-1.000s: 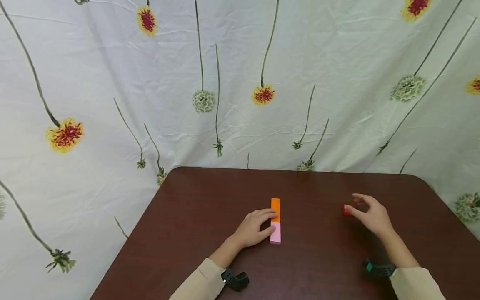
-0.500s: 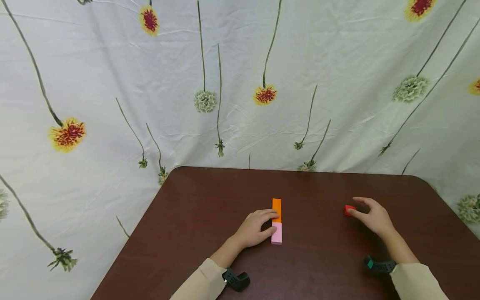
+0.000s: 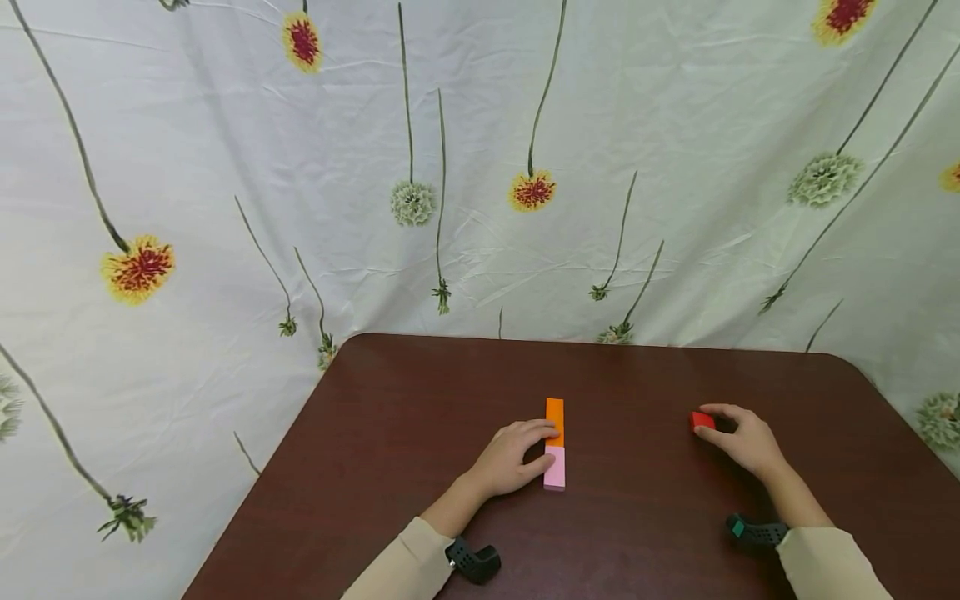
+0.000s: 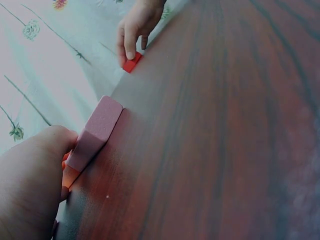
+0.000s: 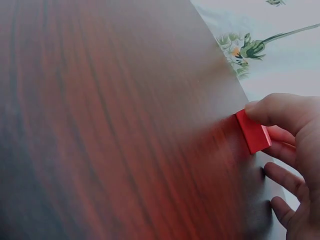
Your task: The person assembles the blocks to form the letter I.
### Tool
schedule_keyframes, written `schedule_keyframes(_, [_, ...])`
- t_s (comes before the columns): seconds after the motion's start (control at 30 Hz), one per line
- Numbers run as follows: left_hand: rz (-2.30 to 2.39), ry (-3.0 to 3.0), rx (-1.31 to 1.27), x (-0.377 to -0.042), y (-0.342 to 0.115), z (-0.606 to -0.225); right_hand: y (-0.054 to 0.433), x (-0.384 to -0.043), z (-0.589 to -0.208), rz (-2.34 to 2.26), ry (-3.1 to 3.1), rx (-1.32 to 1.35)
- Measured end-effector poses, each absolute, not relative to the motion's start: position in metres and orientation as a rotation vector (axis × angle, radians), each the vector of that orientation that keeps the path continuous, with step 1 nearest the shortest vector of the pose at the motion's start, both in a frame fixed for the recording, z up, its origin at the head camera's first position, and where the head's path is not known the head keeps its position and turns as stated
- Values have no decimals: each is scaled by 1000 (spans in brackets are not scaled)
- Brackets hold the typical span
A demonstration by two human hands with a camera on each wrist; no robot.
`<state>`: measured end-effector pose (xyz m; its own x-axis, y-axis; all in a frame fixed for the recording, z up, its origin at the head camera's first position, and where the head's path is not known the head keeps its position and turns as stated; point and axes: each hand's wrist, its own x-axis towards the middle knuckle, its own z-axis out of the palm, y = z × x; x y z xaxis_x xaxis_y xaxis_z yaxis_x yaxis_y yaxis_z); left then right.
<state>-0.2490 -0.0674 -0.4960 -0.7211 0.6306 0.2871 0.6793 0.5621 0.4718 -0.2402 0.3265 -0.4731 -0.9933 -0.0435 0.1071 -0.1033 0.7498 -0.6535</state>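
Note:
On the dark table an orange block (image 3: pixel 555 410) and a pink block (image 3: pixel 554 475) lie end to end in one straight row. My left hand (image 3: pixel 510 458) rests on them from the left, its fingertips over the orange block and its thumb touching the pink block (image 4: pixel 97 127). To the right, my right hand (image 3: pixel 753 442) pinches a small red block (image 3: pixel 702 421) between thumb and index finger. The right wrist view shows the thumb on the near face of the red block (image 5: pixel 253 132), with the other fingers behind and below it.
The brown wood-grain table (image 3: pixel 420 383) has rounded far corners. Behind it hangs a pale cloth (image 3: pixel 480 125) printed with flowers. Black straps (image 3: pixel 472 560) sit on both wrists.
My right index finger has come down onto the red block, closing the gap with the thumb, and the block has turned slightly. The left hand stays on the orange and pink blocks.

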Motion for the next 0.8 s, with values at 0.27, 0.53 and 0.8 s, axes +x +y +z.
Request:
schedule_keyframes(0.27, [-893, -2707, -1131, -248, -67, -495, 327, -240, -476, 1079, -2858, 112])
schedule_keyframes(0.53, [-884, -2713, -1126, -248, -67, -495, 327, -240, -478, 1076, -2848, 99])
schedule_keyframes(0.8, [-891, -2710, -1130, -248, -67, -495, 327, -241, -478, 1079, -2842, 94])
